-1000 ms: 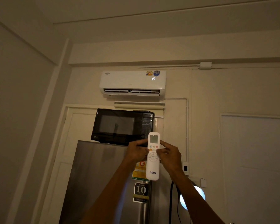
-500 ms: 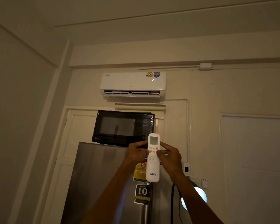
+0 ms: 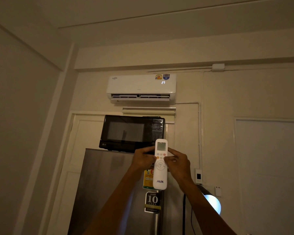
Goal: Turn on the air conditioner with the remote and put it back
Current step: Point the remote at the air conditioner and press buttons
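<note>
I am holding the remote [image 3: 160, 164] upright in the middle of the view, raised toward the air conditioner [image 3: 141, 88] high on the far wall. My left hand [image 3: 143, 160] is wrapping its grip around the remote's left edge, and my right hand [image 3: 177, 162] is closing on the right edge, its thumb resting near the upper buttons. Both grips are narrow and taking the remote's weight between them.

The unit is showing 27 on its panel and its flap is looking open, so I am judging it to be on already. The risk here is a second press on the power button switching it off again; my right thumb is sitting close enough to that row for a slip to do it.

The remote is hanging over the microwave [image 3: 131, 133] and the fridge [image 3: 109, 192] below it, so a loose pinch while I am shifting hands could be dropping it onto hard surfaces. I cannot tell where its resting place is, and the room is dim, so putting it back may be going astray.
</note>
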`<state>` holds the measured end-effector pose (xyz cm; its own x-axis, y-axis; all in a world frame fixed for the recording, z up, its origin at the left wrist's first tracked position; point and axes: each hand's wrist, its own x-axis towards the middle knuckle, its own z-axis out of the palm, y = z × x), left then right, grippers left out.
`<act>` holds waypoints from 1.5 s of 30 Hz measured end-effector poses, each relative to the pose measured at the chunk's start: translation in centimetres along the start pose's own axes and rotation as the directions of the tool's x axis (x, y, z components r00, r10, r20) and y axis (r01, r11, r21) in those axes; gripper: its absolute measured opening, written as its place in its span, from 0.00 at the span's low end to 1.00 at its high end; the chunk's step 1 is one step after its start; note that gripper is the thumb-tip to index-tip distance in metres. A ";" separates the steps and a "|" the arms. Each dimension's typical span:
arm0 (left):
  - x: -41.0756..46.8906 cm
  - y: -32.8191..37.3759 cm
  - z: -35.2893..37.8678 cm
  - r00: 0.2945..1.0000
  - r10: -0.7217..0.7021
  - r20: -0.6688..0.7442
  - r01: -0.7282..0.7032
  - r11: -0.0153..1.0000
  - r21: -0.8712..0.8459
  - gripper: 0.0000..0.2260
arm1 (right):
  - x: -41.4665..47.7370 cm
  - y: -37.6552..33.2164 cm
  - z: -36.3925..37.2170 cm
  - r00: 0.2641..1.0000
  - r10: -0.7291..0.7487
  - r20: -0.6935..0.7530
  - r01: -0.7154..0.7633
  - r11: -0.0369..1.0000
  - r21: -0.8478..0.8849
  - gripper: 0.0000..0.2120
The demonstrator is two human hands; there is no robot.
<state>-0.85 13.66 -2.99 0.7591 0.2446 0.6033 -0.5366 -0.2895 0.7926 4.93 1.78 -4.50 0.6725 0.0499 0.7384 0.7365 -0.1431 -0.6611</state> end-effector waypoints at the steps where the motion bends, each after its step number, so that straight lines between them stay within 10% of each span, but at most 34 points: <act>1: 0.1 0.0 0.0 1.000 -0.006 -0.001 0.006 1.000 0.000 0.21 | 0.0 0.0 0.0 1.000 -0.003 0.002 0.003 1.000 0.000 0.21; 45: 1.2 -1.0 0.0 1.000 0.018 0.018 -0.018 0.999 0.034 0.21 | 1.2 1.0 -0.1 1.000 -0.008 0.029 0.008 1.000 -0.029 0.22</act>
<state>0.62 14.25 -3.10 0.7560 0.2225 0.6156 -0.5378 -0.3251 0.7779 6.42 1.58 -4.28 0.6687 0.0792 0.7393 0.7397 -0.1716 -0.6507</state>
